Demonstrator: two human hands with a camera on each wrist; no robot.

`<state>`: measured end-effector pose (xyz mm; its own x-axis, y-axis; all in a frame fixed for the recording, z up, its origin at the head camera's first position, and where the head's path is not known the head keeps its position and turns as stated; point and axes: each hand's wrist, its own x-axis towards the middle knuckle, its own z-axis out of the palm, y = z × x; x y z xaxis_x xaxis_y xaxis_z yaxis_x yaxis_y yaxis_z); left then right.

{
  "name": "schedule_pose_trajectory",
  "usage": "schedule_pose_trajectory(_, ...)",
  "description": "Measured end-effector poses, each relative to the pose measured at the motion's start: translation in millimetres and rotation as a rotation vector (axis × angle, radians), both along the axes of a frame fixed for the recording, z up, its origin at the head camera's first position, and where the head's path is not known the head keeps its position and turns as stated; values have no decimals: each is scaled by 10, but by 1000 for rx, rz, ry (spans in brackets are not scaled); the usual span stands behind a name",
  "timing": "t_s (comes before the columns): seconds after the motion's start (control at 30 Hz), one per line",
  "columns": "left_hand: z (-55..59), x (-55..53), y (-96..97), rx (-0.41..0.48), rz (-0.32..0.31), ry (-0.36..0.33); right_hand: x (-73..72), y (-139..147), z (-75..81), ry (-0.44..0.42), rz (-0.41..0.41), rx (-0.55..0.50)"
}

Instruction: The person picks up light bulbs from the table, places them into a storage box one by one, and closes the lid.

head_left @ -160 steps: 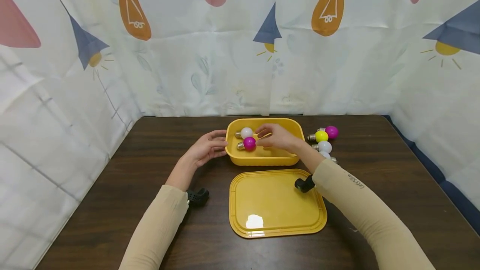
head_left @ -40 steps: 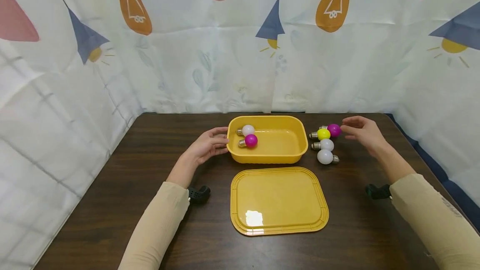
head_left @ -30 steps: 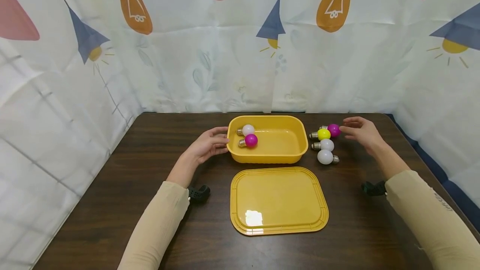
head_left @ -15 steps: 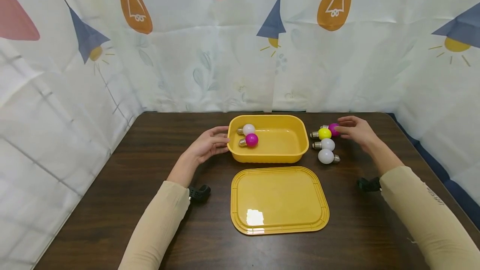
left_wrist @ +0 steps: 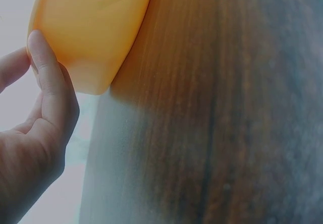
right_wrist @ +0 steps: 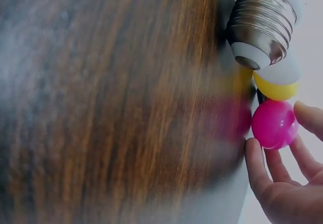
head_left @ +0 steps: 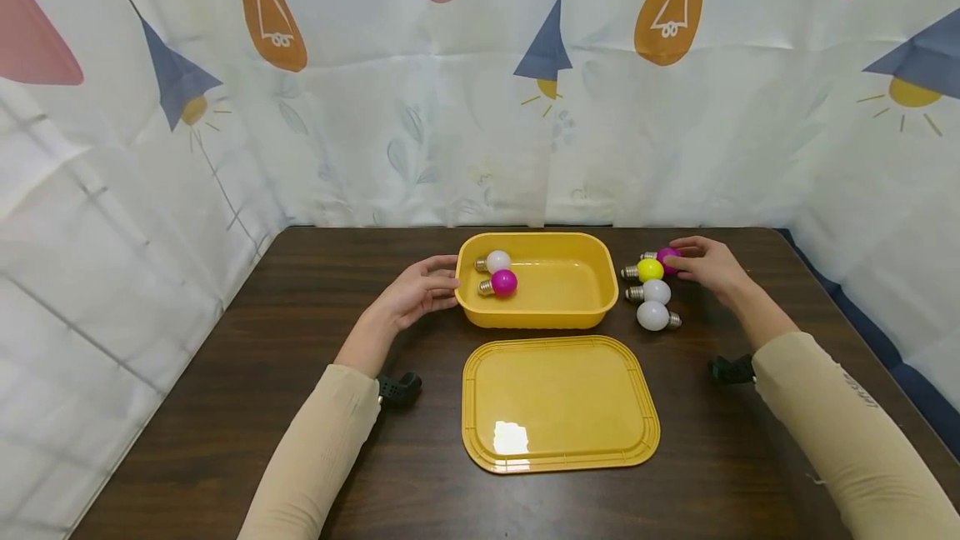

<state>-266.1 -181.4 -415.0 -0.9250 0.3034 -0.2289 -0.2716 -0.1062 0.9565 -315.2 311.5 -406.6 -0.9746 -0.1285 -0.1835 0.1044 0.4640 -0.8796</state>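
Note:
My left hand (head_left: 420,292) holds the left end of a yellow plastic box (head_left: 536,319), thumb and fingertips at its rim; the left wrist view shows a finger (left_wrist: 48,65) against the outer wall. Inside the box lie a white bulb (head_left: 497,262) and a magenta bulb (head_left: 504,282). To the right of the box, my right hand (head_left: 708,263) has thumb and fingers round a second magenta light bulb (right_wrist: 275,124), resting low at the table. Beside it are a yellow bulb (head_left: 649,270) and two white bulbs (head_left: 657,292), lying in a row.
A flat yellow lid (head_left: 558,402) lies on the dark wooden table (head_left: 225,407) in front of the box. A patterned white curtain (head_left: 480,148) hangs behind the table. Past the table's right edge shows a dark blue strip (head_left: 862,323).
My right hand came from inside the box out to the right of the bulbs, then moved left until its fingers surrounded the magenta bulb. My left hand stays at the box.

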Motion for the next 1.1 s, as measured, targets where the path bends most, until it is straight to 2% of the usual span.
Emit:
schedule_pose_trajectory(0.47,-2,3,10,-4,3,-2,6,5,-19,23,-15,24)
schedule_pose_trajectory(0.9,-7,0,0,-4,-4,8,5,23,85,69,-59,-52)
schedule_pose_trajectory(1.1,-7,6,-7,-6,-8,13,4,-3,139,80,-53,-90)
